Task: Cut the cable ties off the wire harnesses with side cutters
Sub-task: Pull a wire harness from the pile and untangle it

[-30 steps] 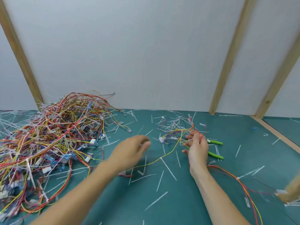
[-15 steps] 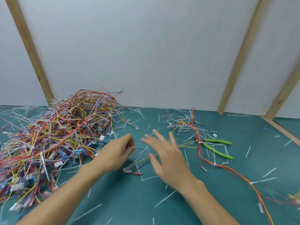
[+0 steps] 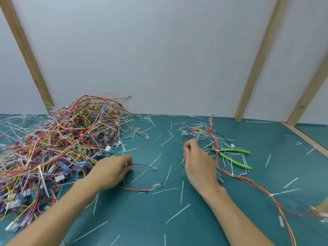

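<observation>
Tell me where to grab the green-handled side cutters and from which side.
Grip the side cutters by the two green handles, coming from the right with the right hand. The handles splay open toward the right and lie bare on the mat; the jaw end on the left is buried under the red-and-yellow harness.
</observation>
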A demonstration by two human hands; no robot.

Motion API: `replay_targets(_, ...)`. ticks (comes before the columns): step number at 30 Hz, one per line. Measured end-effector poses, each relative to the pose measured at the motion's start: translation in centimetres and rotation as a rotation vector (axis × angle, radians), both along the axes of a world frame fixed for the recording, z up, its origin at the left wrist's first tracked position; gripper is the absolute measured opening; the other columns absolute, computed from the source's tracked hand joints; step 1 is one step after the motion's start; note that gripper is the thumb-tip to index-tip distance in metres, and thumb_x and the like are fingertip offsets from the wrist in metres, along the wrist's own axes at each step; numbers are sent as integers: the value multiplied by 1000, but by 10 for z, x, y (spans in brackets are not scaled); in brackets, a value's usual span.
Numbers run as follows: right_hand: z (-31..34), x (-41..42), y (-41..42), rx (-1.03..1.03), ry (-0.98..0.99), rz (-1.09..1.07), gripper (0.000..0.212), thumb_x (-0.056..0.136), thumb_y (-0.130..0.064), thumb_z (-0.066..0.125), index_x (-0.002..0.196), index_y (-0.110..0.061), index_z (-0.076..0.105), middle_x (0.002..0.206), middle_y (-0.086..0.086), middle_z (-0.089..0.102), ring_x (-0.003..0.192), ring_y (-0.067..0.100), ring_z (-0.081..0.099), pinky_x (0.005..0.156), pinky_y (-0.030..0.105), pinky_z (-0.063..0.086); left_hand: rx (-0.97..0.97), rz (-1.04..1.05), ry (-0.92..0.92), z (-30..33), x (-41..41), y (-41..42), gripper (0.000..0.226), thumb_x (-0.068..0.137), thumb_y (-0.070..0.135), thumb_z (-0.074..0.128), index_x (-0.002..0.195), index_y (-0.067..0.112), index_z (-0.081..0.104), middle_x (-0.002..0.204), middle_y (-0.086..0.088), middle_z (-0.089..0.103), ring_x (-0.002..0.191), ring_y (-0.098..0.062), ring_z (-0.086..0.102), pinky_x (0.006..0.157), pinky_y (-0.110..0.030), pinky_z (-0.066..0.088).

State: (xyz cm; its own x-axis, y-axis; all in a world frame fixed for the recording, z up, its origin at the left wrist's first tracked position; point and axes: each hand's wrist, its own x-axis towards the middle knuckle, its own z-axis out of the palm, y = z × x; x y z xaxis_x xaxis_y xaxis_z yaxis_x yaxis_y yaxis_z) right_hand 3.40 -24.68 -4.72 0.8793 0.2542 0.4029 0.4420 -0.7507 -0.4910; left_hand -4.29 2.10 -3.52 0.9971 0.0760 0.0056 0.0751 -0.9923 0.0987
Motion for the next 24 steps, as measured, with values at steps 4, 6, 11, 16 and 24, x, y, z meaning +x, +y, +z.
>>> replay_targets(4,-2,10,-15,-37,3,-81,12,109,-31,37,109,-27,49,79,-1,69,81,34,66,66,41,47,111,15,132,18,-8,10,32,91,65,56,96,34,58,86,11,64,81,-12,58,65,-29,41)
replay_targets(6,-4,7,-14,1,45,-7,14,107,-34,44,103,-29,56,72,-5,66,77,30,63,67,41,47,166,29,297,33,-12,18,34,82,67,66,96,37,59,95,14,66,85,-8,58,71,-26,43)
replay_targets(11,-4,-8,9,195,-3,172,15,102,-30,57,88,-26,61,69,-10,61,67,14,55,66,39,47,-308,-163,331,59,-19,-6,55,82,59,72,131,49,50,121,39,49,114,18,48,99,-15,38)
replay_targets(16,3,-22,8,264,60,303,51,96,-58,48,71,-16,62,56,-1,58,53,19,52,59,40,47,-716,53,-181,31,20,-70,23,102,11,48,91,15,68,93,-1,74,91,-24,67,88,-35,50)
replay_targets(24,5,23,-36,145,-11,-294,57,93,-37,70,142,-15,48,137,4,59,127,27,54,99,40,44,-893,-392,-42,-17,20,-129,8,94,24,65,98,25,70,85,12,72,79,-6,66,69,-12,43)
